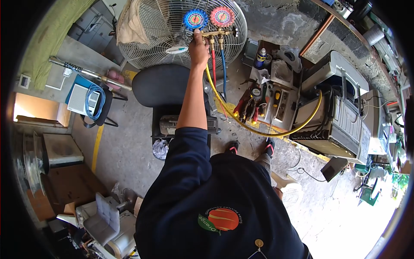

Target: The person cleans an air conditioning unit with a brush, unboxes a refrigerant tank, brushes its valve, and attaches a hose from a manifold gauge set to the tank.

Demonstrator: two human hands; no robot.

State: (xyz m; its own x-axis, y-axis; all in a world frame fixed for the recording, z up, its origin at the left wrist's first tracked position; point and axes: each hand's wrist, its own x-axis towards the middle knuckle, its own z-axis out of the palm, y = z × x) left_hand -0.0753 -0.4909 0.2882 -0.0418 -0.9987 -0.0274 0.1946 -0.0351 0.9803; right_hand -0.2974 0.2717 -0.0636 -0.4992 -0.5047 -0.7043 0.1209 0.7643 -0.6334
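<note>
My left hand [199, 52] is stretched out at the top centre, its fingers closed round the left end of a brass gauge manifold [213, 33]. A blue gauge [195, 19] and a red gauge [222, 17] sit on top of it. Red [213, 64] and blue [223, 69] hoses hang from the manifold. A yellow hose [254, 131] curves down and right to an opened appliance unit [330, 125]. Only a small part of my right hand [279, 192] shows beside my torso; its fingers are hidden.
Behind the gauges stands a large fan [151, 47] with a cloth on it. A black chair [161, 86] is below it. Pliers and screwdrivers [250, 105] and a spray can [260, 57] lie to the right. A white stool [291, 192] stands beside me.
</note>
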